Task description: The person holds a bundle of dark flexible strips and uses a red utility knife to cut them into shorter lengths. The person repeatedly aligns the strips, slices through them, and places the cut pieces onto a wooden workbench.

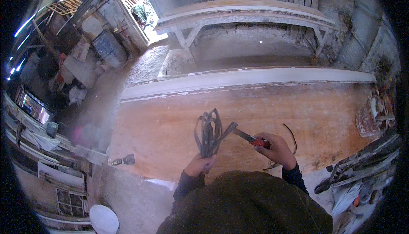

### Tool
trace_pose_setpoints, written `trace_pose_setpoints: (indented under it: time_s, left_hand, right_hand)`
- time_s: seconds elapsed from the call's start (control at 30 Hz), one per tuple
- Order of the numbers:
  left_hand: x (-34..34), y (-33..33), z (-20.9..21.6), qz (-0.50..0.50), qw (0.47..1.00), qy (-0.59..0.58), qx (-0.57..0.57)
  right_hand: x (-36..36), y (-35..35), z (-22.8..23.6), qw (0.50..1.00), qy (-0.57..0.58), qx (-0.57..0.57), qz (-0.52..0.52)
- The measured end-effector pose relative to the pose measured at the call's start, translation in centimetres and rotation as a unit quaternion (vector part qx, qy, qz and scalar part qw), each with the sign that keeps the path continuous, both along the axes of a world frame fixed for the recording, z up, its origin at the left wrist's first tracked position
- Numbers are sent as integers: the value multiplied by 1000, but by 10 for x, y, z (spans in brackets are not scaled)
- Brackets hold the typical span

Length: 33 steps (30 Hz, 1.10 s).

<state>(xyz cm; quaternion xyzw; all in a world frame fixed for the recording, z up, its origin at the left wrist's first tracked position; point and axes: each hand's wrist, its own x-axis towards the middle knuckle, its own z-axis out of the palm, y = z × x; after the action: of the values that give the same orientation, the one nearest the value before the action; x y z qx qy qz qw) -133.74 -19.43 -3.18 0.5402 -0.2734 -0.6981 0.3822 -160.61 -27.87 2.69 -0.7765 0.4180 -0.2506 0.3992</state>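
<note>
Where the left hand (200, 164) closes: around the base of a looped bundle of dark strips (208, 135), at the centre of the frame.
Right hand (275, 148): grips a red-handled knife (245, 135), right of centre; its blade reaches toward a strip's end, though whether they touch is hard to tell.
Brown board (170, 114): spreads beneath both hands.
Thin dark strip (293, 137): curves beside the right wrist.
Flat-bladed tool (128, 159): lies on the board, lower left.

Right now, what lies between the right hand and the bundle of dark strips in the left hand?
In the head view, a red-handled bladed tool, gripped by the right hand, points across toward the dark strips.
</note>
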Motion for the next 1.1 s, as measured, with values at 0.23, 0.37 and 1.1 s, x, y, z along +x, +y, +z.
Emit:
trace_pose_setpoints:
  time_s: [0.23, 0.37, 1.1]
  left_hand:
    - [-1, 2, -1, -9, 999, 51, 11]
    - [0, 2, -12, -13, 999, 34, -8]
    - [-7, 13, 20, 62, 878, -418, -224]
  right_hand:
    - [0, 3, -1, 999, -4, -37, 12]
    - [1, 4, 7, 1000, -2, -18, 2]
    - [-11, 3, -8, 998, -31, -28, -56]
